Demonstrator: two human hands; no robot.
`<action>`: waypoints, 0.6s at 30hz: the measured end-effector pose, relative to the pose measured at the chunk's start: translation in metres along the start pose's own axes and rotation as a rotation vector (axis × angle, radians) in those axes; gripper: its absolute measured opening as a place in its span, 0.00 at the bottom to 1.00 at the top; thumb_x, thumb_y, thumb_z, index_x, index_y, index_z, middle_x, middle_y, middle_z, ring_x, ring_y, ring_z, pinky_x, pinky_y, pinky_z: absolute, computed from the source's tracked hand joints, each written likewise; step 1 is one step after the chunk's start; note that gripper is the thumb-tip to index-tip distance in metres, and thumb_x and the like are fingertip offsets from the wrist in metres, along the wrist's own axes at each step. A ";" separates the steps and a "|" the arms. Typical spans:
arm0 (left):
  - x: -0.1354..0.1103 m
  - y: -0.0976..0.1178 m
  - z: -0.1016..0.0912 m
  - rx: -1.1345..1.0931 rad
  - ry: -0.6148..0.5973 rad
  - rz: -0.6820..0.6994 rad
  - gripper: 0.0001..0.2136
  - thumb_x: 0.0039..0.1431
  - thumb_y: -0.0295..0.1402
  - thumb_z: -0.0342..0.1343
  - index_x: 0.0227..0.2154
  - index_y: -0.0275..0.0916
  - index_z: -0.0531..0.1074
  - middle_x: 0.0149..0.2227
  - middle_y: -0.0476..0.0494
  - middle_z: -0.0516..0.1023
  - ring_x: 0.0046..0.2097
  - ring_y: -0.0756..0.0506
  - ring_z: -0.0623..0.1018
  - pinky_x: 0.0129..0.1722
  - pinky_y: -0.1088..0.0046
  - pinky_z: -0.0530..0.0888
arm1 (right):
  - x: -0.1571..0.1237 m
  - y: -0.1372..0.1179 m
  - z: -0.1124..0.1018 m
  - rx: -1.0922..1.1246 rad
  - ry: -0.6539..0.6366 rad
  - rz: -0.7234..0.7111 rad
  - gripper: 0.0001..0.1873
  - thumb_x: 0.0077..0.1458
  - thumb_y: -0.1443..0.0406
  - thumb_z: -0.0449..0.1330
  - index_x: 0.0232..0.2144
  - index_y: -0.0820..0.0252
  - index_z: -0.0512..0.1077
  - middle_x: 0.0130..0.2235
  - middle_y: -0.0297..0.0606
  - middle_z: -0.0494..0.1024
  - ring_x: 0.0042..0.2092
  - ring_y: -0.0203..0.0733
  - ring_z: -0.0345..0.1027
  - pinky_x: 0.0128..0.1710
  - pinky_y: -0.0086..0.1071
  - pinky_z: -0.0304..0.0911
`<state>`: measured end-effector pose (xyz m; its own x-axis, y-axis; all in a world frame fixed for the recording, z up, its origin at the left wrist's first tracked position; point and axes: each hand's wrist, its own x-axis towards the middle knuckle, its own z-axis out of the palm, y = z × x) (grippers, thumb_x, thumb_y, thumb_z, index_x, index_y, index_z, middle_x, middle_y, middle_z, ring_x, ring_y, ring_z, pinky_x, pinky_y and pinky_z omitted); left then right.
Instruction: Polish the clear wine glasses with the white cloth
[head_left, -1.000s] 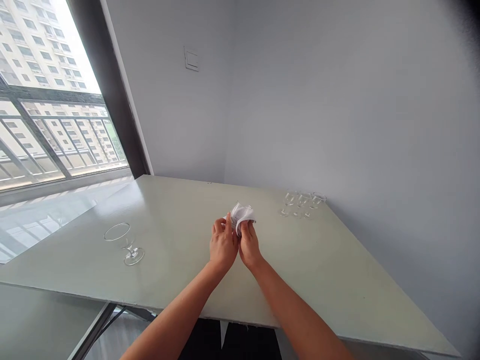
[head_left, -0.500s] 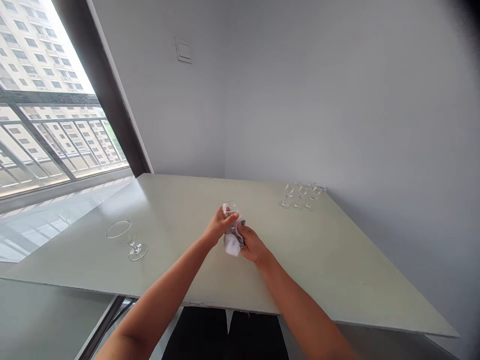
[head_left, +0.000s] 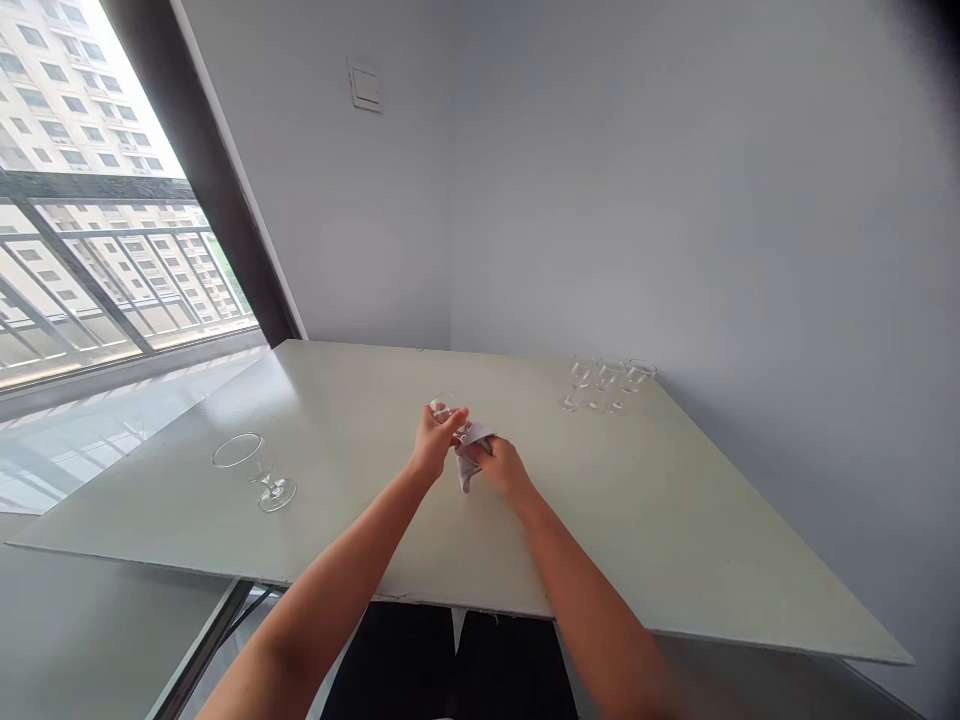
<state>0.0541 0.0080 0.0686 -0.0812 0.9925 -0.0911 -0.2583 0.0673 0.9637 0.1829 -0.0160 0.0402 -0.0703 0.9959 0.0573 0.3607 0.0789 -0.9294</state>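
Note:
My left hand (head_left: 437, 437) is closed around the bowl of a clear wine glass (head_left: 444, 402), held tilted above the middle of the table. The glass's rim points away from me, up and to the left. In my right hand (head_left: 504, 465) is a light grey cloth (head_left: 469, 470), gathered about the stem end of the glass. The cloth and fingers cover the stem and foot. A loose corner of the cloth hangs down between the hands.
Another wine glass (head_left: 276, 493) stands on the pale table (head_left: 360, 390) at the left. Three wine glasses (head_left: 606, 380) stand together at the far right, near the wall (head_left: 712, 250). The table's front edge runs below my forearms. A window (head_left: 112, 230) is at the left.
The held glass has shifted slightly left and away from me. The cloth has opened out from a bunched shape, with a corner now drooping. Both hands keep their hold.

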 end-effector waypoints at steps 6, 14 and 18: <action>0.025 0.009 -0.020 -0.159 0.069 -0.100 0.17 0.43 0.38 0.63 0.32 0.35 0.64 0.28 0.47 0.70 0.31 0.47 0.77 0.28 0.73 0.73 | -0.012 -0.008 -0.011 -0.227 0.161 -0.430 0.17 0.54 0.59 0.52 0.45 0.57 0.67 0.42 0.43 0.70 0.44 0.46 0.63 0.39 0.36 0.60; 0.004 0.014 -0.007 -0.494 -0.225 -0.431 0.11 0.54 0.38 0.54 0.28 0.33 0.66 0.27 0.42 0.72 0.30 0.48 0.75 0.28 0.75 0.73 | -0.016 -0.017 0.008 0.160 0.021 -0.439 0.08 0.52 0.62 0.55 0.35 0.56 0.71 0.33 0.35 0.68 0.33 0.37 0.62 0.33 0.31 0.60; -0.003 0.011 0.014 -0.580 -0.037 -0.085 0.12 0.53 0.39 0.54 0.33 0.36 0.62 0.36 0.42 0.70 0.38 0.47 0.76 0.32 0.75 0.74 | -0.013 -0.015 0.010 0.788 0.048 -0.046 0.19 0.48 0.49 0.56 0.30 0.58 0.69 0.24 0.32 0.67 0.25 0.34 0.59 0.26 0.29 0.57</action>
<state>0.0651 0.0070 0.0834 -0.0059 0.9897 -0.1430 -0.7477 0.0906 0.6578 0.1685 -0.0303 0.0499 -0.0228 0.9946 0.1013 -0.4083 0.0832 -0.9090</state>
